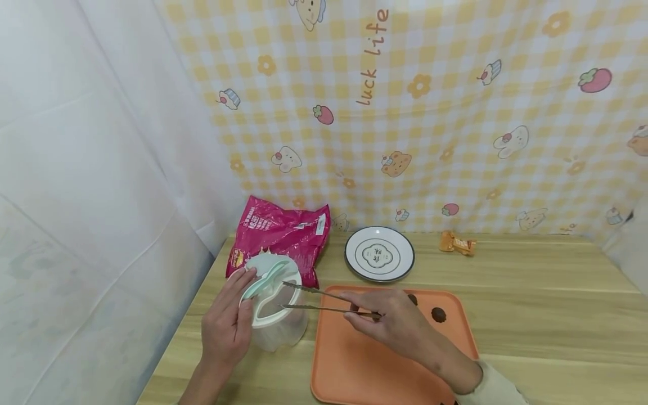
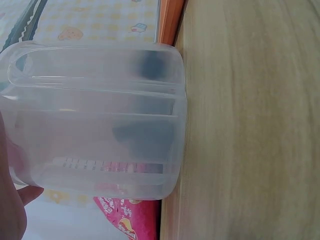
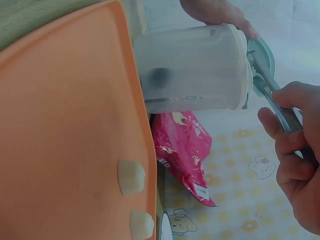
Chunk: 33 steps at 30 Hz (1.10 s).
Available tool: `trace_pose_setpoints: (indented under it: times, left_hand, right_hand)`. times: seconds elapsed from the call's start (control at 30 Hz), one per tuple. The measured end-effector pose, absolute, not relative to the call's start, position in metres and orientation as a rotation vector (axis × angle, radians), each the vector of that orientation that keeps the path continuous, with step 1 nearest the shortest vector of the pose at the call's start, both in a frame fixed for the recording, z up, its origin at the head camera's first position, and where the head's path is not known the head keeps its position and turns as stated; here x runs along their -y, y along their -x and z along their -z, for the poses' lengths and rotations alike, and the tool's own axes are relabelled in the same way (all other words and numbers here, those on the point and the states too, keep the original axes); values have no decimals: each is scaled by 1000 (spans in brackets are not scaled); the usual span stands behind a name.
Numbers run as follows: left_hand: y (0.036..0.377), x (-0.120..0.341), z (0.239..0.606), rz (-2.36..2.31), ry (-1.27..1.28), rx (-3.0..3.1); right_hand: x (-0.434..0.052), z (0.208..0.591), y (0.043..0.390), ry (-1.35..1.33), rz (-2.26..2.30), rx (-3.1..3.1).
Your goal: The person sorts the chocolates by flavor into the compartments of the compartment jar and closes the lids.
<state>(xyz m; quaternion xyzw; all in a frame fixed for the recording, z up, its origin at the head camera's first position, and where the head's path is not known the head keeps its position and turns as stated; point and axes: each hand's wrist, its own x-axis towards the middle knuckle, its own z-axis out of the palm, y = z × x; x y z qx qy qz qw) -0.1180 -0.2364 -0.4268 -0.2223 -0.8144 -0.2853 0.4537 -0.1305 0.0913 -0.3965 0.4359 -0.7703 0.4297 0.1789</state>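
A translucent plastic storage canister (image 1: pixel 279 336) with a white rim stands on the table, its mint-green lid flap (image 1: pixel 264 286) raised. My left hand (image 1: pixel 225 320) holds it at the top, fingers along the flap and thumb near the rim. Blurred dark pieces (image 2: pixel 145 132) show through its wall near the bottom. With thumb and fingers, my right hand (image 1: pixel 392 315) grips metal tongs (image 1: pixel 324 308). Their arms are spread, and the tips are over the opening with nothing visible between them. Two small round pieces (image 1: pixel 438 315), dark on top and pale at the side (image 3: pixel 131 177), lie on the orange tray (image 1: pixel 354 365).
Behind the canister lies a magenta snack bag (image 1: pixel 283 228). A white dark-rimmed plate (image 1: pixel 379 242) sits at the back, with an orange wrapped snack (image 1: pixel 457 243) to its right. A yellow checked cloth (image 1: pixel 405 124) hangs behind the wooden table (image 1: pixel 557 304).
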Motion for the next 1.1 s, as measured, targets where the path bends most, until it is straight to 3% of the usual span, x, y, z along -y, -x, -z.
trace_pose_setpoints:
  times: [0.63, 1.1]
  left_hand:
    - [116, 237, 426, 700, 528, 2023]
    - [116, 236, 426, 706, 546, 2013]
  right_hand:
    - [-110, 397, 126, -1185, -1155, 2189]
    - [-197, 412, 105, -983, -1125, 2350]
